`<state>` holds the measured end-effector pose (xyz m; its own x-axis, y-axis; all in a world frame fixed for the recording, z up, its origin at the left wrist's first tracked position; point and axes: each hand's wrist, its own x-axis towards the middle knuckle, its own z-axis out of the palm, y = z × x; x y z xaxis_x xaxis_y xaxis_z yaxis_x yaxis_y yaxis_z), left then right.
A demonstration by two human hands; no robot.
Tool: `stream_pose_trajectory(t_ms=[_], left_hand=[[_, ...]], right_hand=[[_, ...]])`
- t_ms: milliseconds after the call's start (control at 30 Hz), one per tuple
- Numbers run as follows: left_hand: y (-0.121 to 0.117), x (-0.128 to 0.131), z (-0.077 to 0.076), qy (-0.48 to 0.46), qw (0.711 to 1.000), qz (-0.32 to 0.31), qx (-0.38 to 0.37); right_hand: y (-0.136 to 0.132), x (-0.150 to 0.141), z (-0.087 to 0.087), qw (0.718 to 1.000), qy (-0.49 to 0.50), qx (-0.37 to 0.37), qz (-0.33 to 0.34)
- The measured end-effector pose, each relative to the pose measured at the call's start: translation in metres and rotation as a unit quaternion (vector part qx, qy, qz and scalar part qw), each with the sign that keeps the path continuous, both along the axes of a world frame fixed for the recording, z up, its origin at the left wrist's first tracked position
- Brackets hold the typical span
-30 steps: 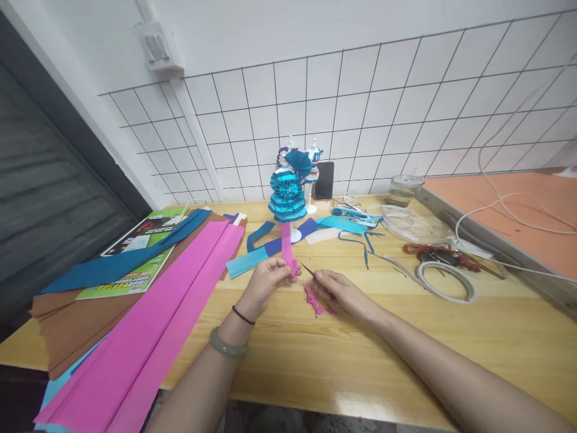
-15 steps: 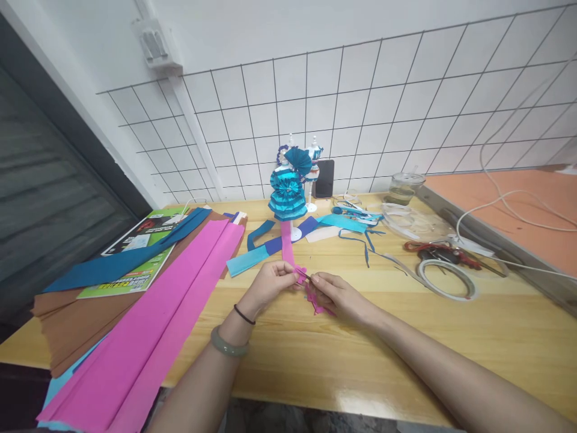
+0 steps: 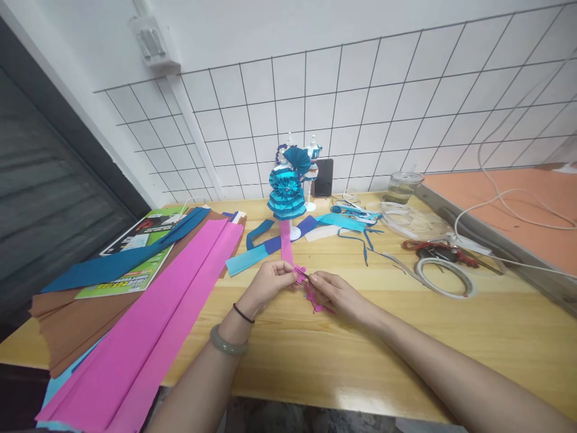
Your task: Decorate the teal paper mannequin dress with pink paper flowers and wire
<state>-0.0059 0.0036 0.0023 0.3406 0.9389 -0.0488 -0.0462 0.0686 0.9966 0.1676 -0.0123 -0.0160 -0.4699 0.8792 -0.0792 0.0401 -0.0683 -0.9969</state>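
Pink paper piece [image 3: 300, 279] is held just above the table [image 3: 288, 361], in front of the stand with the blue paper dress [image 3: 287, 193], between the two hands. It is pinched by the left hand [image 3: 273, 281], thumb against bent fingers, no gap seen. By the right hand [image 3: 334, 294] a dark thin tool [image 3: 307, 276] is gripped, fingers closed around it; whether tweezers or scissors cannot be told at this size. Main change: a second ago the tool is seen apart from the paper, now its tip is laid across it; against half a second ago hardly anything is shifted. Work on the small piece is thus judged to be under way, approach done. Pink scraps [image 3: 317, 302] are seen beside and partly behind the right hand. Pink strip [image 3: 286, 243] is run from under the dress toward the left hand; whether it is joined to the held piece cannot be told. Containers: one glass cup [image 3: 402, 189] is placed at the back right, partly filled with yellowish liquid, left untouched. No paper is seen in it. Tape roll [image 3: 469, 287] is laid flat, well apart from the hands.
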Motion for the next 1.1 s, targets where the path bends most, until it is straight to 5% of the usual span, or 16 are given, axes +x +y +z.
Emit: stream_pose_trajectory(t_ms=[1100], left_hand=[[0.0010, -0.0010, -0.0012, -0.035, 0.999, -0.005, -0.030]], right_hand=[[0.0017, 0.0013, 0.0011, 1.000, -0.005, 0.000, 0.007]])
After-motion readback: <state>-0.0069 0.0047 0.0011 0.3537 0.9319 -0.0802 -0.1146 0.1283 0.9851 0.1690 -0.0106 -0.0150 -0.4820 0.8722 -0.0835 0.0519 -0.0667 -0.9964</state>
